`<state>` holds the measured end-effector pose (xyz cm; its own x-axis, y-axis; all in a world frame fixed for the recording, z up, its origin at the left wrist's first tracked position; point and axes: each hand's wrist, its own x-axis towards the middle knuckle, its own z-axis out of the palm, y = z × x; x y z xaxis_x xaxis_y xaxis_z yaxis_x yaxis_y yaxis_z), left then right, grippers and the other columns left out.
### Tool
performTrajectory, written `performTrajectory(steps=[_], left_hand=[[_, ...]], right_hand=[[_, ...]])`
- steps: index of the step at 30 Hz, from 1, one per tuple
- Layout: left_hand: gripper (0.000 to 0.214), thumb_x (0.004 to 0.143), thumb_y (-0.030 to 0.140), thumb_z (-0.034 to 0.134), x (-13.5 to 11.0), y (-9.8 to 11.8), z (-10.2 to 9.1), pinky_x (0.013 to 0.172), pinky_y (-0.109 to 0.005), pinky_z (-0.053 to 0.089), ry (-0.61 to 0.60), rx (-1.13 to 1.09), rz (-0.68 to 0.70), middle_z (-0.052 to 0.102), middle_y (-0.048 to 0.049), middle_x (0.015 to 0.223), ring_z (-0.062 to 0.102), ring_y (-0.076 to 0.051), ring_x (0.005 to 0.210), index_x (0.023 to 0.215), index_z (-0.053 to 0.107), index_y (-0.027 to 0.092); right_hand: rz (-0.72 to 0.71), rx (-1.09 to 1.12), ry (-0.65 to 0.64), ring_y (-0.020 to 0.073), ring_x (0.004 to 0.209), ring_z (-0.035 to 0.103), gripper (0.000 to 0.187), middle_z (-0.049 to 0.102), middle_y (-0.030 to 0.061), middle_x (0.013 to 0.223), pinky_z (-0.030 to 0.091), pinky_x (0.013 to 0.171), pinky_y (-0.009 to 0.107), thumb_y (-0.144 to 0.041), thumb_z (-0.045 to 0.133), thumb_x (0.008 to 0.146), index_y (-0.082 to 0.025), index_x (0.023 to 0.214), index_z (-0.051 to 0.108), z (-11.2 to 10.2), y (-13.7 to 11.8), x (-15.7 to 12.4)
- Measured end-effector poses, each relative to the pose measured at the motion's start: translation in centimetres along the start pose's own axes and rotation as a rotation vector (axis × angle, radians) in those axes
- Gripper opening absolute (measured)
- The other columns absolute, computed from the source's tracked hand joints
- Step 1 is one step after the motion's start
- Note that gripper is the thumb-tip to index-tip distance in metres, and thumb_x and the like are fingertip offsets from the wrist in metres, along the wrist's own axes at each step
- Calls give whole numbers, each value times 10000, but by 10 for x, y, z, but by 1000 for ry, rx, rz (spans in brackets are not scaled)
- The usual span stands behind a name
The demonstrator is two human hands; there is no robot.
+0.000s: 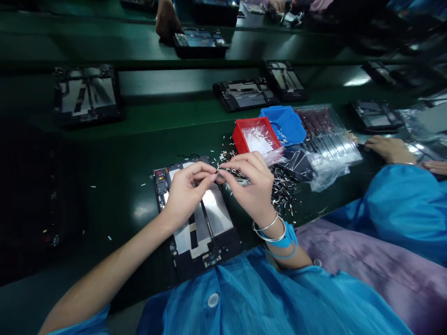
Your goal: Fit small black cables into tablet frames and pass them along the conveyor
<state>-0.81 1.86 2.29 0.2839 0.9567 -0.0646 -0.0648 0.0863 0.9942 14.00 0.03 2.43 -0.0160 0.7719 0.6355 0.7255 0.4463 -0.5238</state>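
My left hand (188,190) and my right hand (249,184) meet fingertip to fingertip above the top right part of an opened tablet (218,209). Both are closed in a pinch around a thin dark piece (217,170) with a whitish bit at its upper end; the fingers cover most of it. Silvery plates, dark ribbon strips and small circuit parts show inside the tablet. To the right of my right hand lies a loose pile of short thin black pieces (284,188), partly hidden behind that hand.
A red bin (240,138) of small white pieces and a blue bin (298,130) stand beyond my right hand. Right of them lie clear plastic bags (331,172). More opened tablets (246,93) sit along the line. A co-worker's hand (391,148) is at the right; another (167,21) is across.
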Motion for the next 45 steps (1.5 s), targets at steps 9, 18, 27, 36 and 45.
performTrajectory(steps=[9,18,27,36,45], left_hand=[[138,767,228,644,2,0,-3,629,-258,512,-86,58,-66,719,-41,660,694,-187,665,874,644,140],[175,722,289,708,2,-4,-1,633,-263,538,-57,-1,-62,710,-39,654,679,-175,628,803,706,134],[155,759,288,667,3,-4,-3,560,-241,509,-53,-2,-141,731,-64,695,652,-150,571,792,649,137],[197,718,315,714,6,-11,-3,544,-239,512,-57,-23,-174,705,-47,658,641,-148,563,784,682,132],[141,790,170,569,2,-14,1,662,-248,508,-48,288,21,725,-24,769,679,-172,713,782,710,179]], right_hand=[[69,76,-130,156,757,601,85,672,6,757,473,647,304,-179,625,829,-208,752,644,-9,4,5],[-123,-70,-99,170,730,586,153,693,38,751,505,653,329,-191,591,869,-211,752,686,-1,3,-1],[-169,-245,-22,177,703,608,188,706,34,753,495,650,337,-100,528,840,-201,820,685,-16,25,13],[-278,-131,-205,181,762,584,168,725,56,832,511,645,332,-165,548,887,-202,831,702,-6,15,3],[-312,-172,-260,176,696,569,174,706,65,734,509,621,310,-135,553,858,-149,745,685,-4,13,1]])
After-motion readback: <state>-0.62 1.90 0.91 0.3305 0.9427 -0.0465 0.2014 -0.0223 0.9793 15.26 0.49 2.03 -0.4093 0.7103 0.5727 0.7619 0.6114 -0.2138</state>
